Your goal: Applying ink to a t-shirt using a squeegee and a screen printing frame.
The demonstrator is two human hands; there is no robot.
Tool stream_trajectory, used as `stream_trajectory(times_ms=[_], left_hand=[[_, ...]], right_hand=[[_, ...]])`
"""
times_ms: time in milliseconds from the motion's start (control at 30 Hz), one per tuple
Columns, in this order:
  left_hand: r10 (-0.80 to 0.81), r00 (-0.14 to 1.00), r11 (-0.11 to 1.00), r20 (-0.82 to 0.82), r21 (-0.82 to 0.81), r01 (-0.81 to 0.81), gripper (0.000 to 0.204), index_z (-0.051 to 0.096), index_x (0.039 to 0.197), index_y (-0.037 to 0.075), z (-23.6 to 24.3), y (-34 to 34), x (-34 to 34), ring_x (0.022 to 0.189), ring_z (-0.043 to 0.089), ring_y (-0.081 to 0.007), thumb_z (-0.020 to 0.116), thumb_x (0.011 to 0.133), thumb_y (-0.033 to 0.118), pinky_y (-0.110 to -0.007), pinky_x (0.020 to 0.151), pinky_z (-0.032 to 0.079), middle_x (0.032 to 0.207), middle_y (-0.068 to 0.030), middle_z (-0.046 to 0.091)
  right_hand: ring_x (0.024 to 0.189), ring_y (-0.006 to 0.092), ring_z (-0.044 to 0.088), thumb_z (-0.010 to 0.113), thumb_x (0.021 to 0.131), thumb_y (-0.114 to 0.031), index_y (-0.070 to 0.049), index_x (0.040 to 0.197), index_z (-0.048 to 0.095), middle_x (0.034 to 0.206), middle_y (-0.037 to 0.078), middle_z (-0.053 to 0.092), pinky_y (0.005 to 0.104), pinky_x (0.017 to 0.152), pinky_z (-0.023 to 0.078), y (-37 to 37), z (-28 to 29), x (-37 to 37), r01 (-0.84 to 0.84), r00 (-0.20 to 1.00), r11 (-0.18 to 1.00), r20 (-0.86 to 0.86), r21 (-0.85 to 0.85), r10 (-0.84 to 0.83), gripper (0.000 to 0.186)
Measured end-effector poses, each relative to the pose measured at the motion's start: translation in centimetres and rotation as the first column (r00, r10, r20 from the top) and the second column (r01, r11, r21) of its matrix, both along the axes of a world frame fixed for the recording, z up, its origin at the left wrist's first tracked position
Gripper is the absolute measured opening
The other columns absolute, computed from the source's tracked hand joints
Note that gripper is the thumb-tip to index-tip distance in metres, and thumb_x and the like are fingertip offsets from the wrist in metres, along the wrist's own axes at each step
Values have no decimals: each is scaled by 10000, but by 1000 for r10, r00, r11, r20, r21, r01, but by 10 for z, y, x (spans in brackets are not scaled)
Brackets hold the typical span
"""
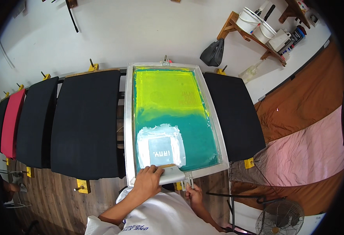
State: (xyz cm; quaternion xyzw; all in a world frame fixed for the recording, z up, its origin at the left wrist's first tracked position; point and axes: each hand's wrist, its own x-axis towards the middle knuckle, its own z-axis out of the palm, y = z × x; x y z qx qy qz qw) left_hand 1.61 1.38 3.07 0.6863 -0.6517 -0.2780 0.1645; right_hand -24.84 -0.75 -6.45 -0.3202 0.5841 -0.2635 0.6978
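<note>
A screen printing frame (129, 117) with a pale metal border lies over a platen in front of me. Its mesh (199, 133) is yellow-green at the far end and teal nearer me. White ink (143, 147) surrounds a grey rectangle with small light lettering at the near left. My left hand (148, 182) is closed on a squeegee (172, 175) with a pale grey handle, resting at the frame's near end. At the near edge, my right hand (194, 194) has its fingers closed on a small metal bracket (187, 182) fixed to the frame.
Dark fabric-covered platens (87, 125) line up to the left, one pink (13, 123) among them; another (234, 117) lies to the right. Yellow brackets (83, 186) stick out below them. A wall shelf (244, 35) holds white buckets. A fan (279, 219) stands at the lower right.
</note>
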Motion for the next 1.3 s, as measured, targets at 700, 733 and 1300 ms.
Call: stream_trajectory(times_ms=[700, 733, 1300], left_hand=[[83, 997, 997, -9, -7, -83, 574, 653, 1180, 55, -3, 2, -6, 1039, 619, -323, 798, 626, 90, -440, 907, 501, 1115, -158, 638], [86, 996, 996, -10, -13, -86, 571, 654, 1181, 53, -4, 3, -7, 1037, 619, -324, 797, 629, 84, -441, 907, 500, 1115, -158, 638], [142, 990, 990, -9, -18, -142, 517, 675, 1198, 54, -15, 4, -15, 1049, 629, -333, 740, 688, 4, -437, 940, 489, 1128, -163, 662]], right_hand=[[511, 80, 459, 658, 963, -238, -69, 841, 650, 602, -15, 521, 244, 483, 359, 4, -3, 2, 24, 1000, 997, 17, -72, -23, 209], [511, 82, 461, 659, 963, -240, -67, 849, 655, 603, -14, 523, 244, 482, 359, 4, -5, 1, 33, 999, 997, 39, -77, -30, 207], [661, 128, 556, 599, 995, -366, -61, 877, 617, 733, 38, 585, 284, 623, 464, -17, 13, -15, -263, 959, 964, -96, 40, 266, 327]])
